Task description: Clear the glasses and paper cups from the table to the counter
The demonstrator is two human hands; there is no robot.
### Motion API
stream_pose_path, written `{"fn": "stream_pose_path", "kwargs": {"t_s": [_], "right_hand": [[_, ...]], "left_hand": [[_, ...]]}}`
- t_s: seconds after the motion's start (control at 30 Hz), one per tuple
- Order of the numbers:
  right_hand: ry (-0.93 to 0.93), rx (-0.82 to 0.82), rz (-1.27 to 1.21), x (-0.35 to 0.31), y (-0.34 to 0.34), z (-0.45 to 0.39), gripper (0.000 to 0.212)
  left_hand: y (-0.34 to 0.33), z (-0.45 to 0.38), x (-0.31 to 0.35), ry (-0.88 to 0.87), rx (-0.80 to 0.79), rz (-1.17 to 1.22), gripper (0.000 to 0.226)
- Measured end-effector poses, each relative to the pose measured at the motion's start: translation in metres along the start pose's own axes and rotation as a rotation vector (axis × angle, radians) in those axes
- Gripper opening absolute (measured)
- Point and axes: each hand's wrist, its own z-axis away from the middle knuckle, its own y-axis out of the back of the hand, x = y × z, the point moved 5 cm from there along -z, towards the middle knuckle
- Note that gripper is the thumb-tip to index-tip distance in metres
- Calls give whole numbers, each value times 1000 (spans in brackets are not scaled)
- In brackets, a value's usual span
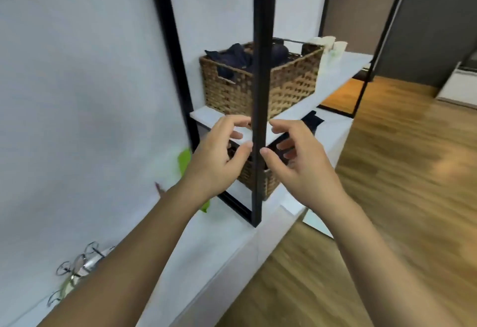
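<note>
Both empty hands (260,153) before wicker basket (260,78) of dark cloth (237,57).

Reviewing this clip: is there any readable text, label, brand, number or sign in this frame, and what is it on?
None can be read.
Paper cups at the far end of the shelf: faint green markings, too blurred to tell whether they are text.
Green item against the wall behind the left hand: no lettering visible.
Wicker basket, black frame post and wall: no label or sign visible.

left hand (219,151) empty | right hand (296,156) empty | black post (260,94) between | paper cups (333,47) behind basket (258,81)
</note>
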Motion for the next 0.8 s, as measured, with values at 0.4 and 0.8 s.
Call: {"fn": "stream_pose_path", "kwargs": {"t_s": [0.4, 0.8], "right_hand": [[-489, 356, 204, 187, 259, 159, 44], [-885, 883, 492, 293, 456, 312, 44]], "left_hand": [[-355, -61, 180, -296, -560, 304, 35], [-632, -54, 381, -689, -1024, 607, 36]]}}
